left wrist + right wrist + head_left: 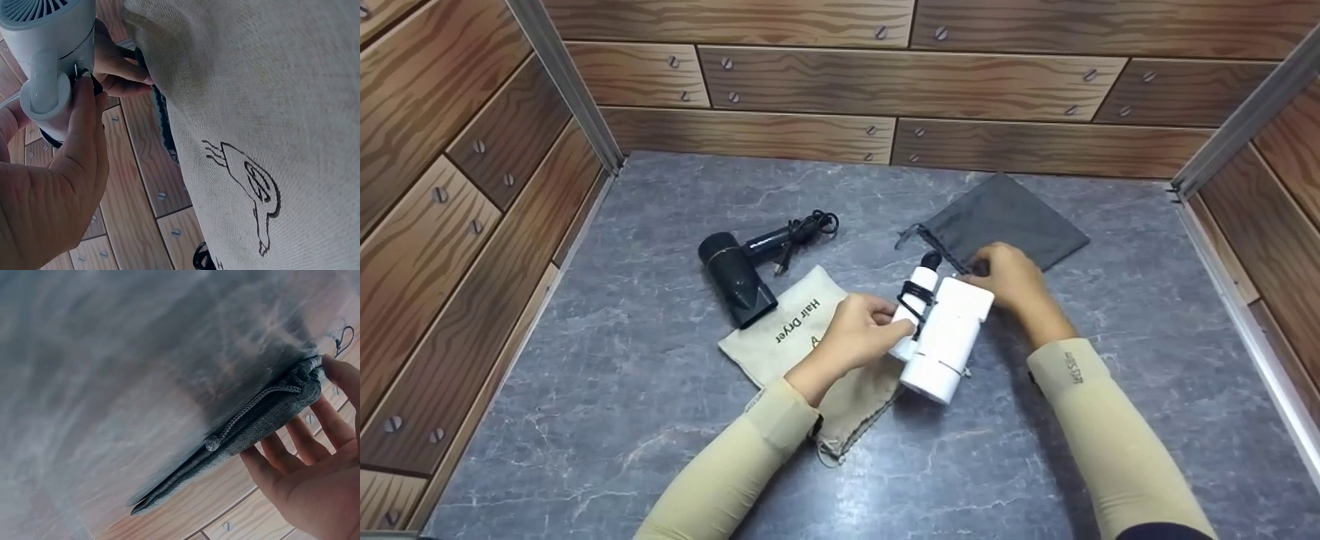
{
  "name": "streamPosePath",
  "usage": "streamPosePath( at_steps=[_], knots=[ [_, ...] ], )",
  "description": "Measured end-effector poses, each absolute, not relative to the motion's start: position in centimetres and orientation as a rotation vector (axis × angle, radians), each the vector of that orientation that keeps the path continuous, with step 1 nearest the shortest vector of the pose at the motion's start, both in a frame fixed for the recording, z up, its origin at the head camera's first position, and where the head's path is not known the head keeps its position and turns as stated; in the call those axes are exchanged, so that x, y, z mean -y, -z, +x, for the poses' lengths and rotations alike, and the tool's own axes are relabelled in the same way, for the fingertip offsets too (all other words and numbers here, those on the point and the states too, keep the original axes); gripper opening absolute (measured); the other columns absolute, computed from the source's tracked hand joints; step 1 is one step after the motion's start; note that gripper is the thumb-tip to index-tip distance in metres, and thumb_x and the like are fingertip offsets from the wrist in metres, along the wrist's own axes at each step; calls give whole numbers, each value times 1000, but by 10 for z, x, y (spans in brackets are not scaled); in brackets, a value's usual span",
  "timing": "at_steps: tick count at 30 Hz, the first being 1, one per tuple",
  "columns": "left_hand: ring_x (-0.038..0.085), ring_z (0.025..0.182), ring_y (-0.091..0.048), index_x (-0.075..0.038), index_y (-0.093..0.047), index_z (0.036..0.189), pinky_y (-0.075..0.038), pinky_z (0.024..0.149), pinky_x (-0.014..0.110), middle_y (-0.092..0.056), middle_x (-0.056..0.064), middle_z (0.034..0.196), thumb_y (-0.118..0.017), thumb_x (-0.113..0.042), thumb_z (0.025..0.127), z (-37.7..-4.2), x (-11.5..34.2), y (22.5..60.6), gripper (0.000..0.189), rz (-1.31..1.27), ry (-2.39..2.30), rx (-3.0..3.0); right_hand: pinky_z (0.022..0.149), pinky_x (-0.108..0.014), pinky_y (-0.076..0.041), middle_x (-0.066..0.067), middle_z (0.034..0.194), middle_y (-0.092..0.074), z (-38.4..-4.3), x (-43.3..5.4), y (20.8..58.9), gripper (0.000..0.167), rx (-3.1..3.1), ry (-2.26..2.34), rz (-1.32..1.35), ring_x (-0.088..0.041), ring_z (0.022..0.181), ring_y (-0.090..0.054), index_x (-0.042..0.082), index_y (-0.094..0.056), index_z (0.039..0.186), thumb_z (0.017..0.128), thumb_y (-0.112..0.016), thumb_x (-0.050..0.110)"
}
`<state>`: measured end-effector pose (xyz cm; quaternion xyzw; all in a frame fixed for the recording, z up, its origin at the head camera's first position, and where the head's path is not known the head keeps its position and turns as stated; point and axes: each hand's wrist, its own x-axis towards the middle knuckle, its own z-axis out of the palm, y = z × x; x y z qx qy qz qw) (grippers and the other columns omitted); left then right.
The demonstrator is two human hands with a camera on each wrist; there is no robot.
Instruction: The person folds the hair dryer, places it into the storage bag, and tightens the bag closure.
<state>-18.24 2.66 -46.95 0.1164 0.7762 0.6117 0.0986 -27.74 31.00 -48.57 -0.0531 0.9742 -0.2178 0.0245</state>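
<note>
My left hand (861, 330) grips the folded handle of a white hair dryer (949, 341), its black cord wound round that handle. In the left wrist view, the dryer's vented end (42, 22) faces the camera, and my left fingers lie along the handle hinge. My right hand (1011, 281), just beyond the dryer, pinches the drawstring edge of a dark grey cloth bag (1012, 217). The right wrist view shows my thumb at the gathered edge of that grey bag (270, 410), with the other fingers along its side. The bag lies flat on the table.
A beige drawstring bag (787, 337) printed "Hair Dryer" lies under my left forearm and the white dryer. To its upper left is a black hair dryer (731, 274), its nozzle on the beige bag. Wood-patterned walls (802, 82) enclose the grey marbled table (607, 337).
</note>
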Motion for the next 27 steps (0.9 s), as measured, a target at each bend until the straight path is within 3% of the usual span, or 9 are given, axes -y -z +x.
streamPosePath(
  at_steps=[8,20,27],
  knots=[
    [12,68,-75,5,-80,101,-61,62,26,-81,14,84,-75,-10,86,-186,-31,468,22,348,-1833,-2258,86,-65,-53,-22,110,-76,-276,-310,480,30,-3060,663,-85,-46,104,-70,3,-78,113,94,-72,25],
    [7,58,-62,1,-79,93,-49,53,20,-78,7,75,-74,-12,87,-189,-35,466,16,372,-1793,-2266,81,-62,-54,-18,107,-79,-266,-306,471,22,-3186,778,-44,-41,97,-73,6,-79,109,97,-66,21],
    [8,60,-63,2,-79,94,-50,53,20,-76,7,74,-74,-13,87,-192,-36,468,18,302,-1779,-2262,76,-59,-54,-19,105,-78,-263,-302,469,19,-3270,849,-35,-39,92,-72,6,-79,107,98,-68,18]
  ],
)
